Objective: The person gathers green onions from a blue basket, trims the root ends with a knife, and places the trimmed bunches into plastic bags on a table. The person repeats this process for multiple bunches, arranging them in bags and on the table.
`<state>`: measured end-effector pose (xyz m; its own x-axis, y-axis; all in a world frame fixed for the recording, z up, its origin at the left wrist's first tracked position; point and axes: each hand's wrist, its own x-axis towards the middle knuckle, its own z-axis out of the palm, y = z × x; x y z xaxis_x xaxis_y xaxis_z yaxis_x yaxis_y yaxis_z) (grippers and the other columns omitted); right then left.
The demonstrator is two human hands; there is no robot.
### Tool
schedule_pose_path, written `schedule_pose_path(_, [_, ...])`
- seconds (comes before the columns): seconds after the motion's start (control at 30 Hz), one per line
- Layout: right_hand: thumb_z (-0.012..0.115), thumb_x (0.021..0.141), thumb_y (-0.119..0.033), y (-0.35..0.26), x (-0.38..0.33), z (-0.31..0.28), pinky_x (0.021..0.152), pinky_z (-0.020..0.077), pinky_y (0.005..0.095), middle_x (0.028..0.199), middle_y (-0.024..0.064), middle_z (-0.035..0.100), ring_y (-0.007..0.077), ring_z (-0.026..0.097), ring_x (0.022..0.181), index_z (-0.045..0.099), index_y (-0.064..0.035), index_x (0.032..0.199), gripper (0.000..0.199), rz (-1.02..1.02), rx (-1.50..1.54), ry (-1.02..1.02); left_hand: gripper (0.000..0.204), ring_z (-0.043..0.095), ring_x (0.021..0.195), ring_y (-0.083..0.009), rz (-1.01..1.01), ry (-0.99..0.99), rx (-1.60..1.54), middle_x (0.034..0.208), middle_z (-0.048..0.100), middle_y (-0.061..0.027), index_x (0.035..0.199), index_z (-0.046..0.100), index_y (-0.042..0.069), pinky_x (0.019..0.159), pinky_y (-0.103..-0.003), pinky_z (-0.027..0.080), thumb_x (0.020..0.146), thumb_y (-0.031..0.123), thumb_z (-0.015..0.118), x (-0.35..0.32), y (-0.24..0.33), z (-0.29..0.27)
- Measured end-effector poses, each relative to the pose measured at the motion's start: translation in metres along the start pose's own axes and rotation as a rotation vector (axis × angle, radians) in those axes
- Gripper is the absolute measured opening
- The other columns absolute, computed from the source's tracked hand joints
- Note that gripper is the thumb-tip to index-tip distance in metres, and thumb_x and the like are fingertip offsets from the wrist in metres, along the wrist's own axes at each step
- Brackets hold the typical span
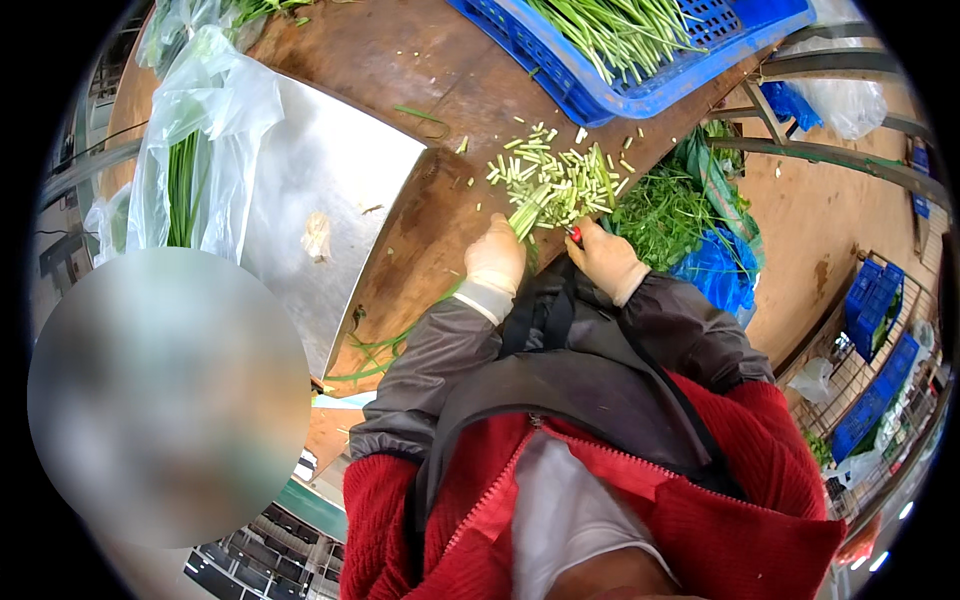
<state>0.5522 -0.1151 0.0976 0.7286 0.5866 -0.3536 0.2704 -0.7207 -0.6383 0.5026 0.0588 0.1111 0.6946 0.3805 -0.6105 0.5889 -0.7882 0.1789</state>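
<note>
My left hand [495, 252], in a pale glove, is closed round a small bunch of green stems [526, 216] whose pale ends point away from me. Close by on the right, my gloved right hand [606, 258] grips a small tool with a red handle [575, 235], which looks like a knife; its blade is hard to make out. Just beyond both hands, short cut stem pieces [560, 172] lie heaped and scattered on the brown tabletop [430, 215].
A blue crate [640, 105] of long green stems [612, 30] stands at the far side. To the left, a clear plastic bag [215, 95] with greens rests on a metal sheet [345, 150]. Leafy trimmings [655, 215] and a blue bag [718, 270] sit below the table's right edge.
</note>
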Motion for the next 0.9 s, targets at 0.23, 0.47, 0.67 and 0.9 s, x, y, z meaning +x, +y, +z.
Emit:
schedule_pose_path(0.23, [0.054, 0.086, -0.026, 0.01, 0.001, 0.008, 0.06, 0.0487, 0.0496, 0.074, 0.0223, 0.061, 0.0416, 0.06, 0.066, 0.046, -0.0061, 0.096, 0.024, 0.116, -0.081, -0.039, 0.025, 0.064, 0.07, -0.0297, -0.001, -0.083, -0.278, 0.075, 0.064, -0.0165, 0.099, 0.05, 0.002, 0.066, -0.039, 0.05, 0.082, 0.02, 0.056, 0.007, -0.014, -0.003])
schedule_pose_path(0.47, [0.057, 0.084, -0.04, -0.031, 0.05, -0.047, 0.071, 0.0494, 0.0458, 0.088, 0.0215, 0.061, 0.0373, 0.06, 0.083, 0.048, 0.0005, 0.107, 0.048, -0.153, -0.346, 0.253, 0.018, 0.047, 0.054, -0.0076, 0.216, -0.418, -1.347, 0.062, 0.05, 0.0017, 0.088, 0.056, 0.006, 0.051, -0.021, 0.04, 0.084, 0.02, 0.065, -0.039, -0.068, -0.109])
schedule_pose_path(0.67, [0.08, 0.067, -0.02, -0.198, 0.027, -0.033, 0.096, 0.0385, 0.0343, 0.125, 0.0101, 0.046, 0.0213, 0.043, 0.118, 0.036, 0.0011, 0.129, 0.079, -0.454, 1.022, -0.46, 0.026, 0.048, 0.056, -0.008, 0.232, 0.065, -1.807, 0.068, 0.052, 0.0015, 0.102, 0.058, 0.003, 0.052, -0.022, 0.041, 0.082, 0.016, 0.068, -0.095, -0.047, -0.183])
schedule_pose_path(0.9, [0.06, 0.081, -0.013, -0.291, 0.077, -0.057, 0.056, 0.0485, 0.0302, 0.057, 0.0036, 0.048, 0.0136, 0.048, 0.048, 0.052, -0.0004, 0.089, 0.017, -0.241, 1.08, -0.878, 0.09, 0.04, 0.121, -0.0264, -0.108, 1.707, -0.193, 0.125, 0.043, -0.0149, 0.138, 0.029, 0.007, 0.103, -0.043, 0.029, 0.065, 0.028, 0.078, -0.105, -0.171, -0.247])
